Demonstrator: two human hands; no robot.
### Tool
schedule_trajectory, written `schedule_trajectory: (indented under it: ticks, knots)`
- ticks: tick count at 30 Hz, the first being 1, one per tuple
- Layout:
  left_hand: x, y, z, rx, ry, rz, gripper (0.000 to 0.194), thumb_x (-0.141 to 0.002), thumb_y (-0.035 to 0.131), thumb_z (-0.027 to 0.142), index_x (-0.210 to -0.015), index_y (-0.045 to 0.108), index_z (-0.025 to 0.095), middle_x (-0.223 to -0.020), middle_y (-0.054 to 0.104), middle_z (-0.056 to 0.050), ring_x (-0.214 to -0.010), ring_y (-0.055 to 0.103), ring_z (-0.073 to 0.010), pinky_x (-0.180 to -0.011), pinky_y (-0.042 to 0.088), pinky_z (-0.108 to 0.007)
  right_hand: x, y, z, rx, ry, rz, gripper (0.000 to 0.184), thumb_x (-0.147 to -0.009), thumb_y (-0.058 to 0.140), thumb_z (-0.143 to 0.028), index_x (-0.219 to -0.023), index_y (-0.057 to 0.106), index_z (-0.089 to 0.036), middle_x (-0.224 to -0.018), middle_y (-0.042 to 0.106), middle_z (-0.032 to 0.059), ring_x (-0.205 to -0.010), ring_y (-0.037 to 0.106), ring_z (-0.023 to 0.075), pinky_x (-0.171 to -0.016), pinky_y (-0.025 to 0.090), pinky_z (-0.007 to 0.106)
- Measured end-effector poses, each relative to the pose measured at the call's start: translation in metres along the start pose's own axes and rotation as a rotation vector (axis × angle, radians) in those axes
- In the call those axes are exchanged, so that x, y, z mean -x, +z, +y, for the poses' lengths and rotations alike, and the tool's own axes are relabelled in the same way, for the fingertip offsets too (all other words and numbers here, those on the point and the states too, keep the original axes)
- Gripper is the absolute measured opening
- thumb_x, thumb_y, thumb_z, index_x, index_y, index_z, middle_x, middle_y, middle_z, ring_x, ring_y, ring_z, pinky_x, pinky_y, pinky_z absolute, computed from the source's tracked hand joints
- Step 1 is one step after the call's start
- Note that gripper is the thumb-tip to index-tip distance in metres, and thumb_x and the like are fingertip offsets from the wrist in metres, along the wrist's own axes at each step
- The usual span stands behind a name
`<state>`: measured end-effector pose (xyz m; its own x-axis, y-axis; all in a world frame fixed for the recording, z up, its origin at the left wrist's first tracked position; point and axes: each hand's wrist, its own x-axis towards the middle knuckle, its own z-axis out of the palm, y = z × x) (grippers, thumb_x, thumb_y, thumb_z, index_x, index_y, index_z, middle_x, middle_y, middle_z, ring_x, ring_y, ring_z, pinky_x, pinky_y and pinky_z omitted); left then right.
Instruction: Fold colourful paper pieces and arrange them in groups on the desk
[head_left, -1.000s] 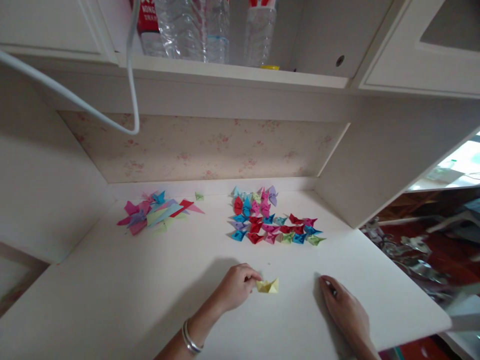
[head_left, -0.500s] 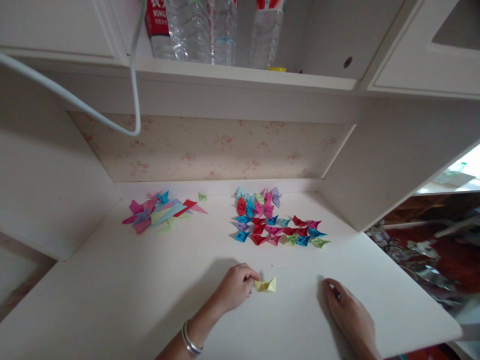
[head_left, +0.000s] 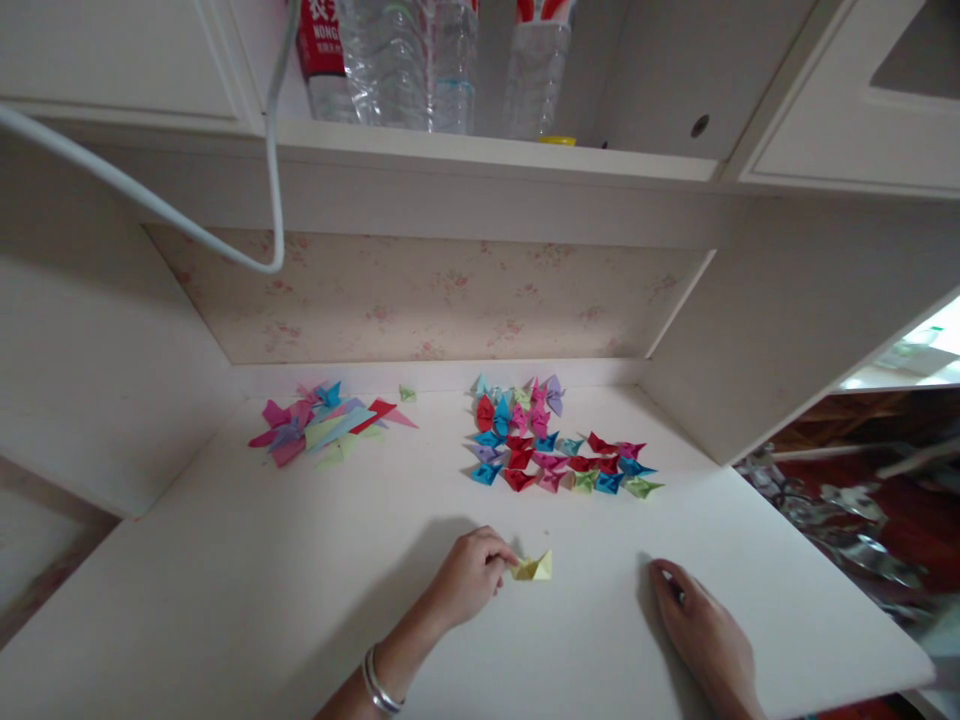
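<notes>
A white, smooth-topped table [head_left: 225, 560] sits in a white-panelled alcove, its back wall covered with a cream wallpaper panel [head_left: 450, 285] printed with pink flowers. Overhead runs a white cabinet shelf [head_left: 600, 157] with at least four clear plastic bottles [head_left: 536, 80], one red-labelled, and a white cable [head_left: 276, 200] loops down at the upper left.

One pale yellow folded-paper boat [head_left: 534, 569] is at the front middle of the table; its left tip is pinched in the grip of the left hand [head_left: 469, 580], a silver bangle [head_left: 379, 685] on that wrist. The right hand [head_left: 701, 630] rests with curled fingers to the right; whether its grip closes on anything cannot be told.

Behind them stands a block of multicoloured folded-paper pieces [head_left: 551, 461]: six in the front row (two blue, two green, one red, one pink), more packed behind. One small green paper piece [head_left: 407, 394] lies near the back edge, left of the block; further left is one heap of coloured paper strips [head_left: 330, 430], overlapping too much to count.

Table surface separates boat from right hand; the right edge slants past that hand to a rounded front corner.
</notes>
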<state>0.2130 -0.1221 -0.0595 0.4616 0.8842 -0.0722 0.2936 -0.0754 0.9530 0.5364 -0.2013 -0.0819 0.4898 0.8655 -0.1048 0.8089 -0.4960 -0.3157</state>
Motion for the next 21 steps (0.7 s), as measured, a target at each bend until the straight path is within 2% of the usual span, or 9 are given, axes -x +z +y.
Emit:
schedule_trajectory:
  ticks: [4, 7, 13, 21]
  knots:
    - [-0.0007, 0.0014, 0.0028, -0.025, 0.002, -0.007, 0.029, -0.081, 0.044, 0.018, -0.089, 0.072, 0.015, -0.091, 0.064, -0.004, -0.053, 0.054, -0.0064, -0.050, 0.042, -0.019, 0.0007, -0.0015, -0.0021, 0.005, -0.003, 0.012, 0.046, -0.087, 0.031, -0.053, -0.114, 0.060, -0.030, -0.112, 0.070, 0.0037, -0.096, 0.066, 0.0260, -0.072, 0.046, 0.033]
    - [-0.0010, 0.0034, 0.0036, -0.022, -0.017, 0.018, 0.025, -0.081, 0.047, 0.019, -0.090, 0.070, 0.016, -0.081, 0.064, -0.002, -0.054, 0.055, -0.0083, -0.052, 0.042, -0.020, -0.0008, -0.0006, -0.0009, -0.001, -0.004, 0.014, 0.047, -0.087, 0.032, -0.054, -0.114, 0.061, -0.030, -0.109, 0.071, 0.0041, -0.096, 0.066, 0.0261, -0.071, 0.047, 0.033]
    - [-0.0004, 0.0029, 0.0068, -0.032, -0.029, 0.042, 0.025, -0.074, 0.044, 0.010, -0.079, 0.068, 0.014, -0.066, 0.059, 0.000, -0.053, 0.055, -0.0089, -0.051, 0.040, -0.019, -0.0034, 0.0007, 0.0018, 0.022, 0.005, -0.017, 0.047, -0.087, 0.032, -0.053, -0.116, 0.060, -0.029, -0.114, 0.069, 0.0050, -0.097, 0.066, 0.0263, -0.072, 0.047, 0.032]
    - [-0.0006, -0.0002, 0.0100, 0.025, 0.008, 0.081, 0.027, -0.077, 0.044, 0.013, -0.083, 0.070, 0.013, -0.085, 0.064, -0.003, -0.054, 0.057, -0.0072, -0.051, 0.043, -0.019, -0.0006, 0.0011, 0.0015, 0.035, -0.003, 0.011, 0.044, -0.087, 0.034, -0.052, -0.115, 0.061, -0.030, -0.112, 0.070, 0.0051, -0.095, 0.067, 0.0272, -0.070, 0.047, 0.033]
